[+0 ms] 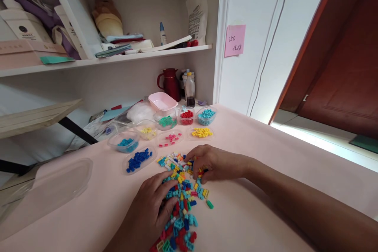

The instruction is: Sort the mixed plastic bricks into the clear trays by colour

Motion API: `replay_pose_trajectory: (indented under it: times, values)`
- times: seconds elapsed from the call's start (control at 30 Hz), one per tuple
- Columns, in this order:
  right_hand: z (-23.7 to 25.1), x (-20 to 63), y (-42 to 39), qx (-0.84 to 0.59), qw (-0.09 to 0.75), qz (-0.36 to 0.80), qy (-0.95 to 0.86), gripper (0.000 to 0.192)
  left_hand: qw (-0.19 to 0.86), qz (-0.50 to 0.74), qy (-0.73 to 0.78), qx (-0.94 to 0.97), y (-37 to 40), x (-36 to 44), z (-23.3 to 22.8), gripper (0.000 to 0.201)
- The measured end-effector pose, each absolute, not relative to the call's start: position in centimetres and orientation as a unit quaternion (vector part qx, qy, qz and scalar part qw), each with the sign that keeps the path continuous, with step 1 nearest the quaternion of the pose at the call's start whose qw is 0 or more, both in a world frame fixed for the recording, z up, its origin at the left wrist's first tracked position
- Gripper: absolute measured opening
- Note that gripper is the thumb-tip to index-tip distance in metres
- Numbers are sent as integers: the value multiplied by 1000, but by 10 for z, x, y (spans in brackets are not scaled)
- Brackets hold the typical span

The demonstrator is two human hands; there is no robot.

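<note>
A long pile of small mixed-colour toy building bricks (183,195) runs down the pink tabletop in front of me. My left hand (153,201) rests along the pile's left side, its fingers parted and fingertips touching bricks. From the right, my right hand (208,161) reaches over the far end of the pile. Its fingers are bent down among the bricks, with the thumb apart from them. Red and yellow bricks show in that gap. One green brick (209,204) lies loose to the right of the pile.
Clear trays of sorted bricks stand beyond the pile: dark blue (138,160), pink (170,138), yellow (202,132), red (186,116) and others. Behind are a pink basin (163,101), a dark red jug (171,84) and a bottle (189,90). A clear lid (71,177) lies left.
</note>
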State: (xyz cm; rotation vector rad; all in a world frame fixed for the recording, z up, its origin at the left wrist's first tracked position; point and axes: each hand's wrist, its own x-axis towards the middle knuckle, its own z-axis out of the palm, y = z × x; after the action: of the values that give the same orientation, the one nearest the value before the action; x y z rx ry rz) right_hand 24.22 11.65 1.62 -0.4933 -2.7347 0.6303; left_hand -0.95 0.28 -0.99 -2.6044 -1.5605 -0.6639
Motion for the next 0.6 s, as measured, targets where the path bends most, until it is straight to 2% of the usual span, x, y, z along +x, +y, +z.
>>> replay_pose_trajectory:
  times: [0.37, 0.6]
  values:
    - [16, 243, 117, -163, 157, 254, -940, 22, -2, -217, -505, -835, 1, -8, -8, 33]
    - [16, 240, 115, -138, 161, 276, -937, 17, -19, -197, -518, -832, 0, -8, -6, 34]
